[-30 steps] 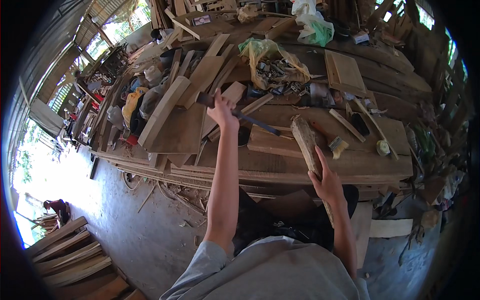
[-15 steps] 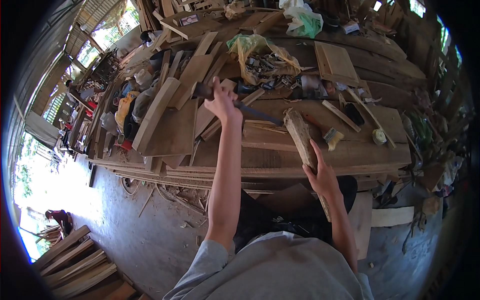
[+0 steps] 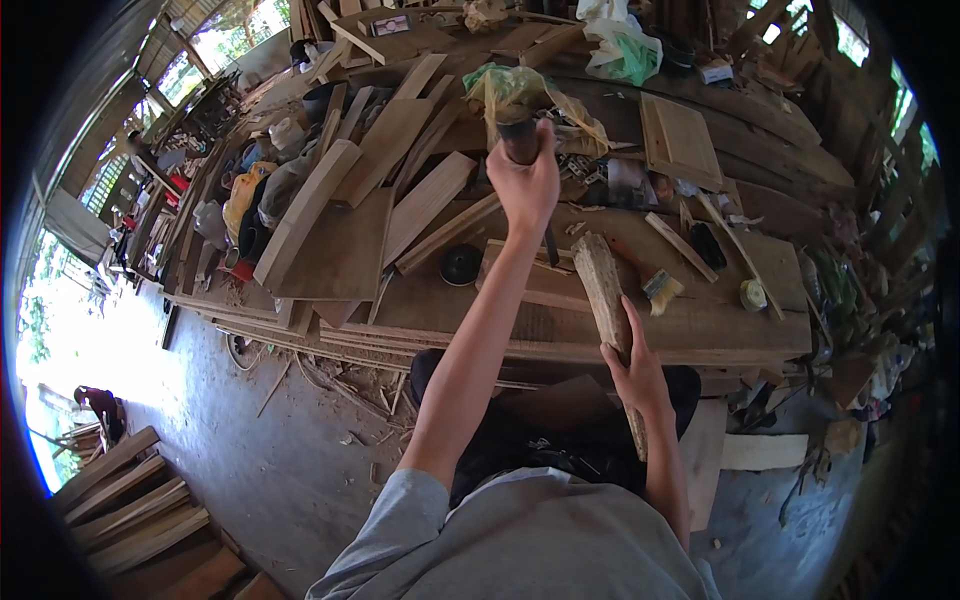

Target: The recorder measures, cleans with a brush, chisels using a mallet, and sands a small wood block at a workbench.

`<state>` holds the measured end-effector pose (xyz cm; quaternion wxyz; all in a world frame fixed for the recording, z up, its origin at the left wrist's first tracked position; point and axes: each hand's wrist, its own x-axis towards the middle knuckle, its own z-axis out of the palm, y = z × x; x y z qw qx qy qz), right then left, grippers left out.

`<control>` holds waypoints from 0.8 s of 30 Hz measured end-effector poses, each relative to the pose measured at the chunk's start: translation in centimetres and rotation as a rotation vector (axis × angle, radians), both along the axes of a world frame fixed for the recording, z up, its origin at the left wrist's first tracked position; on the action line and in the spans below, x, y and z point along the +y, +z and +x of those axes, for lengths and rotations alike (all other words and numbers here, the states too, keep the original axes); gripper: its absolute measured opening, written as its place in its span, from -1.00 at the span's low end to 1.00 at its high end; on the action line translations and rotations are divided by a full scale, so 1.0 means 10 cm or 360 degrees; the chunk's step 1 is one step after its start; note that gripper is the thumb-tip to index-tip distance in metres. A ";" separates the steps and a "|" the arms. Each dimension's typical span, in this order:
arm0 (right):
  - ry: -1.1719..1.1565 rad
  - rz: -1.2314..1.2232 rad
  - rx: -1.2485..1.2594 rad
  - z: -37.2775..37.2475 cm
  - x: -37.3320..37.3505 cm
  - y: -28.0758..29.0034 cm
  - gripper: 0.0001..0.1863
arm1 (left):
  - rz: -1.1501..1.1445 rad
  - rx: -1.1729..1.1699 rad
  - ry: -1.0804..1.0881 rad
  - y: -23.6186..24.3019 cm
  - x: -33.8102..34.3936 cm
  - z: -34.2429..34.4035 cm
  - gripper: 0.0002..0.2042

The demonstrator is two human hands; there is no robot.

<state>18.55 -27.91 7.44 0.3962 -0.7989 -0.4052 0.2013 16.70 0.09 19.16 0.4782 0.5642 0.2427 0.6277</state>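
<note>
My left hand, raised over the bench, is closed around the dark handle of a chisel-like tool. Its dark metal shaft points down toward the bench and is partly hidden behind the hand. A rough, barky stick of wood slants from the bench edge toward my lap. My right hand is on its middle, the thumb on one side and the fingers along the other. A paintbrush with pale bristles lies just right of the stick's upper end.
A wooden workbench spans the view. On it are boards, a round black object, a plastic bag of metal parts, a thin strip and a yellowish roll. Planks are stacked on the floor at lower left.
My left hand has moved right and farther over the bench, and the tool has swung from slanting sideways to pointing more downward. My right hand still holds the stick, with little movement.
</note>
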 end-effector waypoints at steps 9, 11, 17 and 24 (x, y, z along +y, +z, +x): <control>0.0031 0.0156 -0.0151 0.02 -0.02 -0.05 -0.15 | -0.0053 0.0102 -0.0144 0.03 -0.09 0.06 -0.64; 0.0028 0.0103 -0.0073 0.01 -0.03 -0.04 -0.15 | 0.0025 0.0087 -0.0144 0.00 -0.15 0.09 -0.63; -0.0006 0.0055 0.0117 0.13 -0.04 -0.13 -0.16 | 0.0211 0.0106 -0.0051 0.06 -0.28 0.19 -0.62; -0.0069 0.0562 -0.0472 0.76 0.14 0.34 -0.13 | 0.0256 0.0008 -0.0017 0.02 -0.24 0.16 -0.68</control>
